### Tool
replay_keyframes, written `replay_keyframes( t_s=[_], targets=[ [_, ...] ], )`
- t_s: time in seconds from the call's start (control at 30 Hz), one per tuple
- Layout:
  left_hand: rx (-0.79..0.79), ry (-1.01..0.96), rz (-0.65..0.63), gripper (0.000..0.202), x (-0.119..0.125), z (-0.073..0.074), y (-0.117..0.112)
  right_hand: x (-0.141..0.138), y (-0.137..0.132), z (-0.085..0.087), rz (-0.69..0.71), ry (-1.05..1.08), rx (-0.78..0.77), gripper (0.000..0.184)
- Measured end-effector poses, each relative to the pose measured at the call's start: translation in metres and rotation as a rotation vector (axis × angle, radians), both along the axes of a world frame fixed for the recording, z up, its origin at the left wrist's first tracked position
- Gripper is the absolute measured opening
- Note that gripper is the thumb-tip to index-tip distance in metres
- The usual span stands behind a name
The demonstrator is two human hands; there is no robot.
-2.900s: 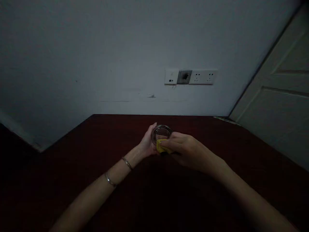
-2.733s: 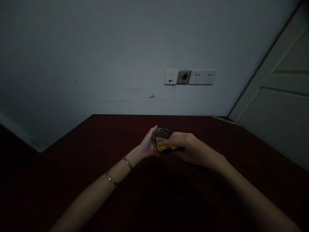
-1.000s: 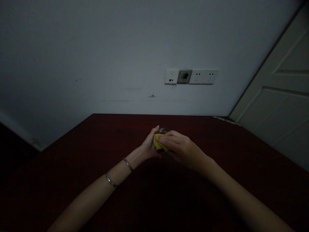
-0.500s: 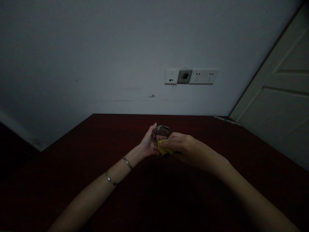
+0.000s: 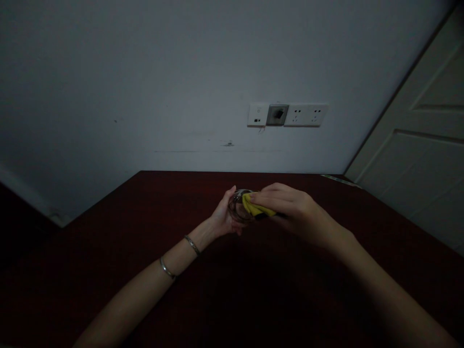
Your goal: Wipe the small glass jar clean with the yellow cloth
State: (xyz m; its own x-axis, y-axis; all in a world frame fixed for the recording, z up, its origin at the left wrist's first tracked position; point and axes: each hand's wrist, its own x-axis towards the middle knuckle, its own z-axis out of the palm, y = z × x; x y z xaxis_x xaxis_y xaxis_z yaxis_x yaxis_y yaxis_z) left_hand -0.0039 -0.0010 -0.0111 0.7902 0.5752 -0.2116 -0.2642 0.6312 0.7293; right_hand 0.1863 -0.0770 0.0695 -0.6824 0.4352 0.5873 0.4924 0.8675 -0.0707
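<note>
Since half a second ago the right hand (image 5: pixel 290 205) has lifted a bit, so the yellow cloth (image 5: pixel 255 209) now lies across the top rim of the small glass jar (image 5: pixel 239 210) instead of its near side. Fingers pinch the cloth tight. Left hand (image 5: pixel 224 215) is wrapped around the jar from the left, holding it just above the dark red bench (image 5: pixel 145 227), around mid-bench. Pretty dim room, two bracelets (image 5: pixel 177 256) on the left wrist, wall sockets (image 5: pixel 288 115) behind.
</note>
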Motion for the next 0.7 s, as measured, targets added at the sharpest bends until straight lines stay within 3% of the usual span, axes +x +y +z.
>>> replay_keyframes(
  t_s=[0.17,0.3,0.5,0.7],
  targets=[
    [-0.055,0.007,0.112,0.055,0.008,0.006,-0.007,-0.009,0.004,-0.009,0.011,-0.161,0.219,0.025],
    [-0.071,0.061,0.078,0.058,0.010,0.005,-0.007,-0.010,0.007,-0.012,-0.024,-0.165,0.300,0.026],
    [-0.002,0.003,-0.018,0.067,0.008,-0.001,-0.007,-0.004,0.009,-0.011,-0.073,-0.131,0.306,0.028],
    [0.070,-0.084,-0.011,0.076,0.006,0.001,-0.009,0.001,0.008,-0.006,-0.107,-0.137,0.249,0.028]
  ],
)
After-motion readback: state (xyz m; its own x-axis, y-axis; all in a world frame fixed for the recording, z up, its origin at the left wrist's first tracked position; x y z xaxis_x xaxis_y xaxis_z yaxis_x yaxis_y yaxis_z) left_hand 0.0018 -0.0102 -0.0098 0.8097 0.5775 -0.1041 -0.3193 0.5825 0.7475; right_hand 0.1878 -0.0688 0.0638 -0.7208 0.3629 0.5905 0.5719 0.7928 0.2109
